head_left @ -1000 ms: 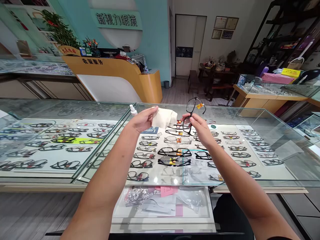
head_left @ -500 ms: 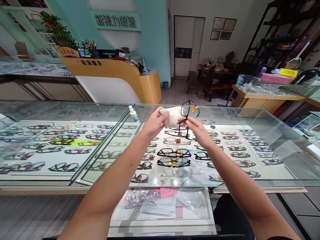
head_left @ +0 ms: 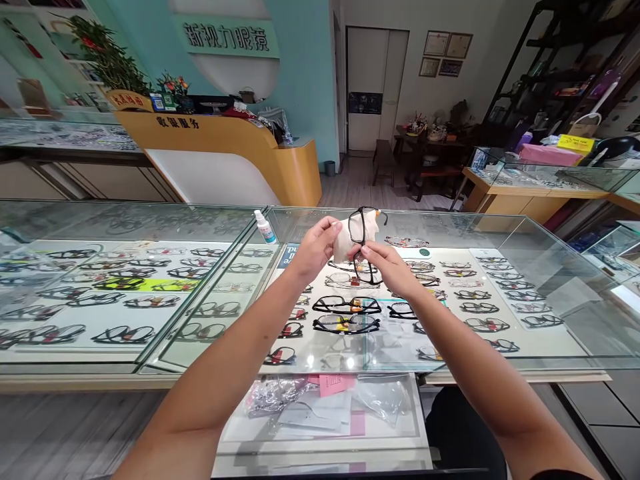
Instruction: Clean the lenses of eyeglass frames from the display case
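My right hand (head_left: 387, 267) pinches a pair of black-framed glasses (head_left: 361, 243) and holds them upright above the glass counter (head_left: 500, 230). An orange tag hangs from the frame near its top. My left hand (head_left: 315, 247) is closed on a cream cleaning cloth (head_left: 346, 244), which is pressed against the upper lens. Both hands meet over the middle of the display case. Two black frames (head_left: 346, 315) lie on top of the glass just below my hands.
A small white spray bottle (head_left: 265, 227) stands on the counter left of my hands. Rows of frames fill the cases below the glass. An open drawer (head_left: 325, 407) with plastic bags and pink slips sits under the counter's near edge. A curved yellow desk (head_left: 225, 150) stands behind.
My left hand has brought the cloth rightward from beside the glasses onto the lens. My right hand has moved the frames slightly left and lower.
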### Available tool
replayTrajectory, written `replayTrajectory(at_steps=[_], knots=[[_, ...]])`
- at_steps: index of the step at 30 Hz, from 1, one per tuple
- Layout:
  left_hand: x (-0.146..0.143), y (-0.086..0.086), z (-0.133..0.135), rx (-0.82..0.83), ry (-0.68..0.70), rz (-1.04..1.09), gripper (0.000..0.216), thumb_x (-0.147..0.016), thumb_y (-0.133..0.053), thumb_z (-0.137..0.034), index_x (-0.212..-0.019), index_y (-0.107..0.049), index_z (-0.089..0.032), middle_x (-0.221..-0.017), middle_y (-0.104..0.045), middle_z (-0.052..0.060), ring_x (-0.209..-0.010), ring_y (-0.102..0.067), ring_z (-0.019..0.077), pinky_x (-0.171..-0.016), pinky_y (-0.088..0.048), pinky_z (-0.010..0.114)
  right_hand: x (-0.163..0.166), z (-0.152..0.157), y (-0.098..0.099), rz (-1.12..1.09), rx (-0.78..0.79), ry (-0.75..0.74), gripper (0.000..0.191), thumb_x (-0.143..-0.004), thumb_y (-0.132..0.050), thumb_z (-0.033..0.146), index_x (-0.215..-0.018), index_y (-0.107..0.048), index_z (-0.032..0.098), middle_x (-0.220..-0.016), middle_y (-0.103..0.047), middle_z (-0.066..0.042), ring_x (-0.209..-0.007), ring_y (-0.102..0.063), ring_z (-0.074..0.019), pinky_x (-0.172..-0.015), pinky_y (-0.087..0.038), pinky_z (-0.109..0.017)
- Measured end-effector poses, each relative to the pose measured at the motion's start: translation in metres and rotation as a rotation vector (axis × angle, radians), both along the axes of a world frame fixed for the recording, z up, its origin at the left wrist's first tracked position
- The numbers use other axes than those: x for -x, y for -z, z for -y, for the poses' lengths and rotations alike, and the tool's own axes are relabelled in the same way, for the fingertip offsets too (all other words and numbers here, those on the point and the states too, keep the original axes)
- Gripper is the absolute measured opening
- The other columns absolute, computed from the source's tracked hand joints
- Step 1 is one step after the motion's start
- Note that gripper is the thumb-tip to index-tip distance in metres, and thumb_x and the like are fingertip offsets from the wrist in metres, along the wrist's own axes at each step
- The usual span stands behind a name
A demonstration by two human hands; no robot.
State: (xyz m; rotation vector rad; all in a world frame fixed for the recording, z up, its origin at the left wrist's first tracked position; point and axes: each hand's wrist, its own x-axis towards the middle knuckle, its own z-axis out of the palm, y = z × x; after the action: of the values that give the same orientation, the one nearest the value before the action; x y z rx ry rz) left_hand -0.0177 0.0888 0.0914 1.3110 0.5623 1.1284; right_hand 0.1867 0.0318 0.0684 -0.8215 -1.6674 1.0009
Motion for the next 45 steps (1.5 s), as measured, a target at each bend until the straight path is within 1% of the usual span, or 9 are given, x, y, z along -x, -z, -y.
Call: replayTrajectory(at_steps=[6, 11, 14, 18, 22, 26, 31, 36, 45], knots=[[0.0, -0.001, -0.003, 0.026, -0.016, 0.08, 0.056, -0.075, -0.098, -0.063, -0.098, -0.074, -0.017, -0.084, -0.073, 0.001, -0.067, -0.069, 0.0143, -0.058, -0.058, 0.026, 0.001, 0.0, 0.0, -0.014, -0.005, -0.027, 0.059, -0.106, -0.063, 0.077, -0.104, -0.085, 0.022, -0.105, -0.08, -0.006, -0.108, -0.068, -0.0258, -0.108, -0.048, -0.039], [-0.009, 0.006, 0.001, -0.036, -0.117, 0.11, 0.065, -0.069, -0.108, -0.058, -0.092, -0.063, -0.02, -0.088, -0.071, -0.004, -0.062, -0.063, 0.0069, -0.057, -0.056, 0.021, 0.004, 0.002, 0.0, -0.004, 0.001, -0.064, 0.059, -0.107, -0.061, 0.077, -0.105, -0.084, 0.022, -0.107, -0.079, -0.007, -0.11, -0.067, -0.0263, -0.107, -0.047, -0.038], [-0.013, 0.007, 0.006, 0.01, -0.094, 0.132, 0.076, -0.066, -0.11, -0.06, -0.099, -0.052, -0.024, -0.08, -0.069, -0.009, -0.053, -0.061, 0.0083, -0.049, -0.054, 0.022, 0.005, 0.002, -0.001, 0.003, -0.011, -0.098, 0.061, -0.106, -0.061, 0.079, -0.102, -0.084, 0.022, -0.105, -0.079, -0.006, -0.108, -0.067, -0.0258, -0.105, -0.048, -0.038], [-0.015, 0.006, 0.01, 0.049, -0.023, 0.087, 0.084, -0.064, -0.11, -0.064, -0.114, -0.056, -0.023, -0.071, -0.07, -0.008, -0.047, -0.061, 0.0115, -0.043, -0.051, 0.023, 0.004, 0.0, 0.002, -0.029, -0.008, -0.132, 0.059, -0.106, -0.062, 0.077, -0.099, -0.084, 0.022, -0.103, -0.079, -0.006, -0.105, -0.067, -0.0252, -0.103, -0.049, -0.037], [-0.014, 0.006, 0.011, 0.051, 0.076, 0.053, 0.07, -0.069, -0.107, -0.065, -0.097, -0.061, -0.019, -0.07, -0.071, -0.003, -0.048, -0.06, 0.0111, -0.041, -0.048, 0.023, 0.003, -0.006, 0.011, -0.081, 0.036, -0.168, 0.053, -0.106, -0.067, 0.073, -0.1, -0.086, 0.023, -0.104, -0.08, -0.005, -0.107, -0.068, -0.0252, -0.107, -0.048, -0.037], [-0.012, 0.006, 0.012, -0.004, 0.081, 0.03, 0.063, -0.074, -0.106, -0.06, -0.096, -0.063, -0.02, -0.068, -0.07, -0.003, -0.047, -0.059, 0.0117, -0.041, -0.046, 0.024, 0.005, -0.009, 0.016, -0.144, 0.142, -0.171, 0.057, -0.097, -0.075, 0.078, -0.095, -0.087, 0.023, -0.1, -0.08, -0.007, -0.103, -0.068, -0.0259, -0.107, -0.05, -0.039], [-0.013, 0.006, 0.016, -0.128, 0.023, -0.031, 0.067, -0.08, -0.099, -0.07, -0.103, -0.058, -0.023, -0.069, -0.068, -0.006, -0.044, -0.057, 0.0106, -0.041, -0.044, 0.023, 0.007, -0.004, 0.01, -0.23, 0.236, -0.206, 0.056, -0.094, -0.078, 0.077, -0.088, -0.085, 0.021, -0.09, -0.08, -0.008, -0.103, -0.073, -0.0281, -0.107, -0.055, -0.042], [-0.014, 0.011, 0.014, -0.11, 0.025, -0.015, 0.07, -0.086, -0.085, -0.084, -0.107, -0.056, -0.024, -0.067, -0.061, -0.008, -0.044, -0.054, 0.0096, -0.041, -0.045, 0.023, 0.006, -0.001, 0.007, -0.236, 0.226, -0.213, 0.054, -0.097, -0.076, 0.073, -0.095, -0.087, 0.021, -0.095, -0.081, -0.008, -0.105, -0.074, -0.0271, -0.11, -0.053, -0.042], [-0.009, 0.003, 0.015, -0.051, 0.07, -0.002, 0.062, -0.074, -0.106, -0.061, -0.099, -0.07, -0.017, -0.08, -0.073, 0.001, -0.056, -0.06, 0.0109, -0.051, -0.05, 0.026, 0.002, 0.003, -0.001, -0.146, 0.11, -0.199, 0.05, -0.105, -0.07, 0.068, -0.095, -0.086, 0.021, -0.097, -0.081, -0.007, -0.102, -0.07, -0.0253, -0.104, -0.048, -0.039]])
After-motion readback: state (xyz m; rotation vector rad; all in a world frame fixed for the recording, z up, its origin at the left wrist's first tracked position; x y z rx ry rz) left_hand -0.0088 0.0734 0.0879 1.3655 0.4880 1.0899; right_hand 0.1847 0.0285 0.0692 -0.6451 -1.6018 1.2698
